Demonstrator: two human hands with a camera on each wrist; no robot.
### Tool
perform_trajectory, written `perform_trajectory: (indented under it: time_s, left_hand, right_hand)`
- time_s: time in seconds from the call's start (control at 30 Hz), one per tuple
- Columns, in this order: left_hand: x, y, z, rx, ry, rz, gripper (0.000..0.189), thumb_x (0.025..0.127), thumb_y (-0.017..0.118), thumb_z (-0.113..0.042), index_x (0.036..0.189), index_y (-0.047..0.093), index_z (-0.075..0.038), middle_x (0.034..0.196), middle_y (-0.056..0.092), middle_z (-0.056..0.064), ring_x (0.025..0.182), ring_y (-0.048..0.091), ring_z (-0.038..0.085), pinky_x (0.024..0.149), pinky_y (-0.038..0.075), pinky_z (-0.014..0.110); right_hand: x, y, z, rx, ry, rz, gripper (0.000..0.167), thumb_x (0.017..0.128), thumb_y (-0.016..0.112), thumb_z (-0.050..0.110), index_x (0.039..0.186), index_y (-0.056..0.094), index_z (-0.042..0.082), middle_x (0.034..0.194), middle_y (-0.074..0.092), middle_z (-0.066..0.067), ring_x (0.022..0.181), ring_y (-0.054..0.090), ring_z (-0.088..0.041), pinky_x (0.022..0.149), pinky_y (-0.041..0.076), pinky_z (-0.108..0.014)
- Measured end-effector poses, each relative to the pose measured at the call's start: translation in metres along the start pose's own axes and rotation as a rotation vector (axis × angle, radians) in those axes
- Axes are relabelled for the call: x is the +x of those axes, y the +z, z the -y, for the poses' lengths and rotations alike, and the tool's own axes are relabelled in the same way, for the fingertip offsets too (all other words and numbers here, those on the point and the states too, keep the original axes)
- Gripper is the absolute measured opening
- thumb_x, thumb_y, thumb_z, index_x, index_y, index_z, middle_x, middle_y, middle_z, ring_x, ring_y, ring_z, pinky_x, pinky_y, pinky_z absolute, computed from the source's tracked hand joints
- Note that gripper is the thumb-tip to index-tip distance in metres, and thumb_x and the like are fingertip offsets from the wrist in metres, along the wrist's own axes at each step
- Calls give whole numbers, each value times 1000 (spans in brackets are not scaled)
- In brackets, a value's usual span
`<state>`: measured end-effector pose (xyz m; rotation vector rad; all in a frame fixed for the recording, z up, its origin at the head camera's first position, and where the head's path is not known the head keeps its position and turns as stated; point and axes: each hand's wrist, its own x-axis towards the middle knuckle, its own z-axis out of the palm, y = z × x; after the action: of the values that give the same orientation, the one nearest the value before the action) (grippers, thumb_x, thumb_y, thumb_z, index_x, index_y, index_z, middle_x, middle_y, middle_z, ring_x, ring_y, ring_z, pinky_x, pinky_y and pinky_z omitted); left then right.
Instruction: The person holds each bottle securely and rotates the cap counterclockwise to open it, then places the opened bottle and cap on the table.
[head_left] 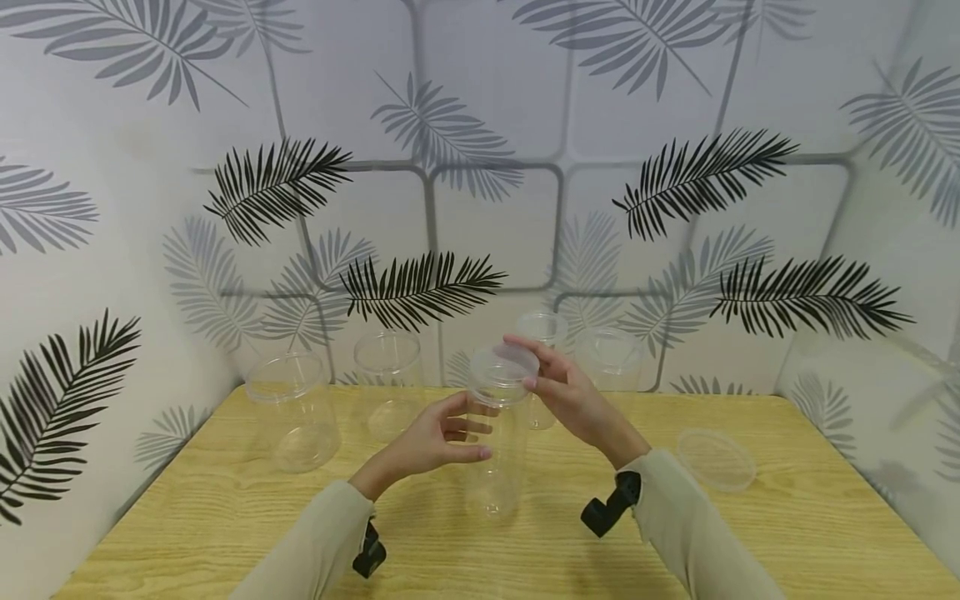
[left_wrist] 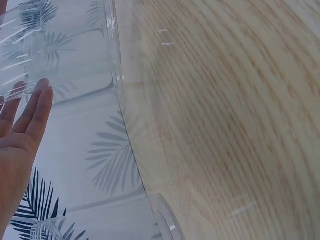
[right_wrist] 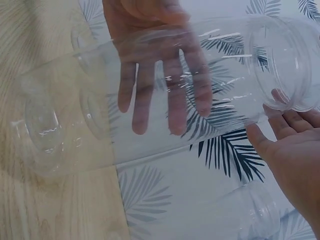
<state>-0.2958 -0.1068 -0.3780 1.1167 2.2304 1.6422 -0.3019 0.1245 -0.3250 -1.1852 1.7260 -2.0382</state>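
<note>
A tall clear plastic jar (head_left: 495, 467) stands upright on the wooden table, with a translucent round lid (head_left: 504, 363) at its mouth. My right hand (head_left: 570, 396) pinches the lid's rim from the right, thumb at the near side and index finger across the far side. Around the jar's left side is my left hand (head_left: 427, 437), its thumb in front and its fingers reaching behind. Through the clear wall in the right wrist view, those left fingers (right_wrist: 142, 100) look straight and spread. How firmly they touch the jar cannot be told.
Two wide clear jars (head_left: 307, 450) (head_left: 388, 379) stand uncovered at the left. Behind my right hand are a slim jar (head_left: 542, 325) and another clear jar (head_left: 611, 354). A loose translucent lid (head_left: 716, 460) lies flat at the right. A leaf-patterned wall (head_left: 487, 225) borders the table's back.
</note>
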Motion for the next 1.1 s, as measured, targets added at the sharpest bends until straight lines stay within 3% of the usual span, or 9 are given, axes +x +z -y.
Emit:
perform_trajectory:
  time_s: [0.17, 0.33, 0.6, 0.8, 0.93, 1.1]
  left_hand:
    - [0, -2, 1, 16, 0, -20, 52, 81, 69, -13, 127, 45, -10, 129, 51, 12, 113, 55, 30, 94, 46, 45]
    - [0, -8, 4, 31, -19, -55, 49, 80, 70, -14, 120, 45, -4, 130, 51, 10, 114, 55, 28, 96, 44, 48]
    - [3, -21, 12, 48, -41, -174, 48, 78, 72, -11, 119, 46, -10, 128, 51, 11, 115, 53, 33, 98, 42, 51]
    - [10, -28, 14, 89, -52, -247, 51, 77, 73, -16, 120, 45, -12, 128, 50, 9, 117, 52, 30, 99, 43, 44]
    - [13, -32, 15, 103, -77, -284, 53, 78, 73, -20, 120, 43, -11, 129, 48, 7, 118, 51, 30, 100, 40, 47]
    - [18, -36, 14, 107, -123, -335, 56, 78, 73, -23, 122, 40, -12, 130, 46, 5, 121, 49, 28, 103, 38, 47]
  right_hand:
    - [-2, -4, 9, -18, -20, -67, 55, 93, 52, 15, 141, 28, 3, 138, 39, -5, 125, 36, -13, 98, 35, -22]
    - [-7, -10, 16, -31, -55, -119, 52, 93, 52, 14, 139, 32, 4, 132, 42, -4, 117, 38, -13, 91, 37, -21]
    - [-19, -22, 20, -46, -76, -158, 53, 93, 53, 14, 140, 32, 5, 126, 43, -2, 111, 40, -8, 90, 38, -19]
    - [-32, -33, 18, -143, -23, -155, 57, 92, 53, 10, 142, 27, 5, 141, 30, -5, 118, 37, -9, 90, 39, -20]
    - [-40, -38, 17, -235, 64, -157, 58, 89, 58, 9, 139, 29, 4, 139, 35, -2, 121, 42, -6, 90, 45, -22]
    - [-49, -40, 14, -305, 178, -137, 60, 86, 63, 12, 137, 31, 5, 138, 38, -8, 124, 43, -10, 91, 48, -26]
